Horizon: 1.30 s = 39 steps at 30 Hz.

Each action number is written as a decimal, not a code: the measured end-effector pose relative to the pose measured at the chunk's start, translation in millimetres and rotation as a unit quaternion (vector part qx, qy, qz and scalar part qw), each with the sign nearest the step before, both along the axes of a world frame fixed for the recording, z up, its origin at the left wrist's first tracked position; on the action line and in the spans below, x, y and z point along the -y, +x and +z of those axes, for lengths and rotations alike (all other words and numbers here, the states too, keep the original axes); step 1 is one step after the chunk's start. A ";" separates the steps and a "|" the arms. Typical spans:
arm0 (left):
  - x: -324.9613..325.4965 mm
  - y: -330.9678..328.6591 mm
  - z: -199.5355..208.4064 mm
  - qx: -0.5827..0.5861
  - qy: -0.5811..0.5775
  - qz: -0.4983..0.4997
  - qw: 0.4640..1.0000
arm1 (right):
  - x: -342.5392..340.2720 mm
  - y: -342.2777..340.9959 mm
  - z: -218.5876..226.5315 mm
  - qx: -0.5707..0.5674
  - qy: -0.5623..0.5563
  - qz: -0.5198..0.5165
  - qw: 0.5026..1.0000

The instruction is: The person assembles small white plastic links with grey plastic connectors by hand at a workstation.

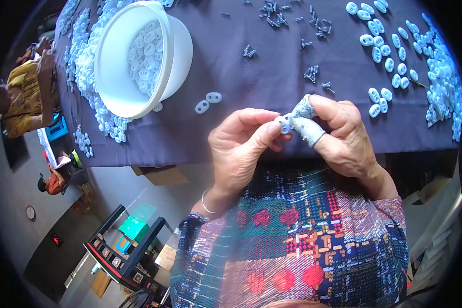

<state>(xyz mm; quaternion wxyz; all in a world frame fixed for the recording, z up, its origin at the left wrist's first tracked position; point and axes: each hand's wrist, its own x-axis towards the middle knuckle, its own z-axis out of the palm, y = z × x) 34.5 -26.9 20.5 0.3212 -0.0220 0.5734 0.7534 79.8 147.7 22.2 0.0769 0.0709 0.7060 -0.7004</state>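
Note:
Just above the table's near edge, my two hands meet at a small white two-hole plastic piece [284, 124]. My left hand [244, 146] pinches it between thumb and fingertips. My right hand [344, 136] presses on its right side, thumb and forefinger wrapped in worn grey-white finger covers [308, 123]. Those covers hide part of the piece, and whether a spring is in it cannot be seen. Two loose pieces of the same kind [208, 102] lie left of my hands. Beyond my right hand are small metal springs [311, 73] in little clusters.
A white round tub [177, 61] partly filled with two-hole pieces stands at the left. Heaps of white pieces [84, 61] surround it. More pieces [377, 41] lie scattered at the right, beside another heap [444, 77]. Two other people [25, 97] are at far left.

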 end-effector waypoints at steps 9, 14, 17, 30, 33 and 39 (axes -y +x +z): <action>-12.5 2.3 0.7 -0.031 0.000 0.030 0.999 | -8.2 -1.8 -3.8 -0.009 0.003 0.008 1.000; -13.1 6.7 0.3 -0.085 -0.117 0.072 0.987 | -3.9 -5.8 -4.5 -0.005 -0.025 0.022 0.999; -3.2 10.5 -11.7 -0.105 -0.095 0.065 0.988 | -1.5 -1.3 -2.6 0.000 -0.038 0.006 0.999; -2.0 3.7 -8.4 -0.078 -0.042 0.029 0.996 | 5.1 3.4 -13.6 -0.084 -0.001 -0.051 0.995; -3.3 1.9 -6.7 -0.086 -0.054 0.024 0.995 | 3.2 3.9 -11.9 -0.094 0.001 -0.051 0.994; -7.1 -0.7 3.2 -0.088 -0.066 -0.011 0.994 | -4.2 4.6 -9.2 -0.141 -0.005 -0.038 0.989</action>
